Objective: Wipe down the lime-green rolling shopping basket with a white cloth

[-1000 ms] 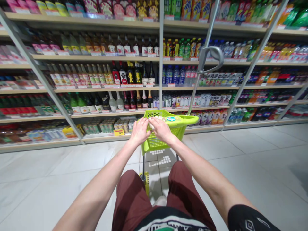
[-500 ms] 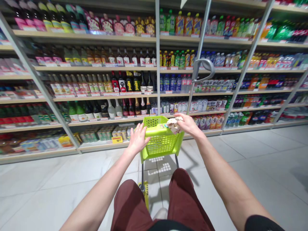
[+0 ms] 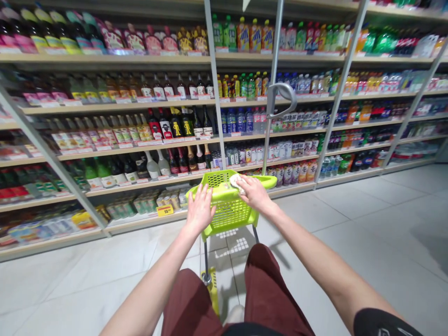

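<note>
A lime-green shopping cart (image 3: 229, 217) with a mesh basket stands right in front of my knees. My right hand (image 3: 256, 192) presses a crumpled white cloth (image 3: 237, 183) onto the cart's near rim, fingers closed over it. On the left end of that rim lies my left hand (image 3: 200, 207), fingers stretched out and holding nothing. There is a small printed patch, too small to read, on the rim between the hands. A grey pole with a looped handle (image 3: 289, 98) rises behind the basket.
Shelves (image 3: 122, 151) of bottles, cans and drink packs run across the whole far side, close behind the cart. A yellow price tag (image 3: 164, 210) hangs at the lowest shelf. Pale tiles (image 3: 350, 214) cover the floor. My knees flank the cart's lower frame.
My right hand has slid leftward along the rim with the cloth, which now lies flatter beneath the fingers. My left hand stays on the rim. The view has turned slightly right.
</note>
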Demonstrator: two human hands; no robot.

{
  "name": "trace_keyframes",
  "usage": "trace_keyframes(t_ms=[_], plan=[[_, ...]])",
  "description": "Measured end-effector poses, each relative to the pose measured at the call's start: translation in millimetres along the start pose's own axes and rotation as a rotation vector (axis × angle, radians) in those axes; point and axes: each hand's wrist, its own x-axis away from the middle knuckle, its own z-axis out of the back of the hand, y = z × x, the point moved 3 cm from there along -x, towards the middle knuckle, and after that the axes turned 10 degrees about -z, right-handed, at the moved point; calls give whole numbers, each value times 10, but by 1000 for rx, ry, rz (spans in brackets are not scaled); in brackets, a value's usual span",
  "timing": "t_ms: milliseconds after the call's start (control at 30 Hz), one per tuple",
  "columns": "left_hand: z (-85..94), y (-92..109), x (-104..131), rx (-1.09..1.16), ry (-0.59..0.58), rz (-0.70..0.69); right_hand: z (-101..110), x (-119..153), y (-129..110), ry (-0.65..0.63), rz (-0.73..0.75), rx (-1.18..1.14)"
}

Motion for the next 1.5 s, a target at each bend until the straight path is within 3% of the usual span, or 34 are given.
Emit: trace_keyframes(t_ms=[67,133,200,333,400,467,600,700,800,933,1000,1167,1233,1300,1433,1500], plan=[[10,20,-2,-2,1,7,45,45,222,46,-100,3],[24,64,-12,-16,13,22,35,65,281,100,-179,-8],[34,126,-28,-37,33,28,-31,56,140,125,-175,-19],[9,230,-59,-44,24,-19,-193,6,-360,93,40,-37],[-13,237,-61,-38,7,-35,-207,16,-393,90,87,-35],[-24,224,-55,-32,1,-43,-162,65,-182,100,50,-3],[-15,216,-48,-21,7,-30,21,215,550,156,-194,94],[-3,259,-59,-14,15,-2,60,259,714,189,-293,88],[-8,335,-72,-8,27,-29,-48,217,331,191,-187,3],[-37,394,-67,-6,24,-98,-175,150,-292,119,75,-91],[-46,368,-51,-6,13,-96,-162,150,-311,96,111,-95],[-26,202,32,-9,17,-53,-18,219,341,158,-161,-41],[-20,143,61,-17,28,-19,-6,237,449,188,-222,-30],[-23,116,71,-23,37,6,-57,229,307,200,-187,-33],[-36,115,56,-27,37,3,-265,173,-380,160,68,-72],[-29,94,52,-28,31,0,-332,155,-577,142,138,-85]])
